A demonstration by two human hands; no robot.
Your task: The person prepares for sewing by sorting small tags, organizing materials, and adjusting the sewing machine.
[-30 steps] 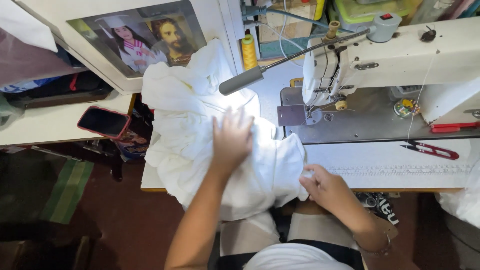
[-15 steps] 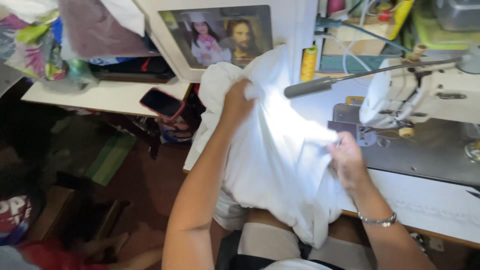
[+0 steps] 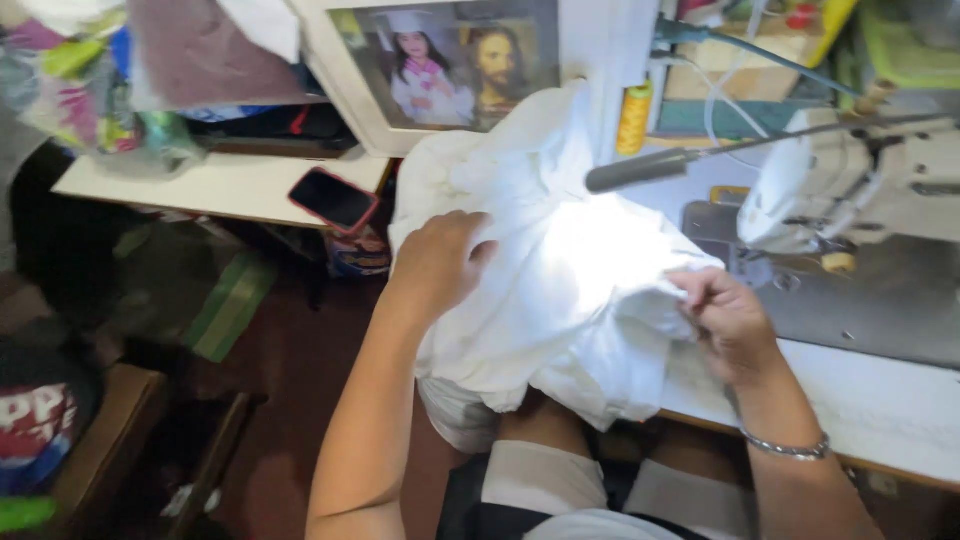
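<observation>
At the near edge of the white desk, a bunched white cotton cloth spills off the desk over the person's lap. The left hand lies on the cloth's left side, fingers curled together and gripping a fold. The right hand, a silver bracelet at its wrist, pinches the cloth's right edge between closed fingertips. Just beyond stands a white sewing machine with a grey lamp arm over the cloth. Farther left, a red-cased phone lies on a white shelf; behind it leans a white-framed picture, with a yellow thread spool beside it.
</observation>
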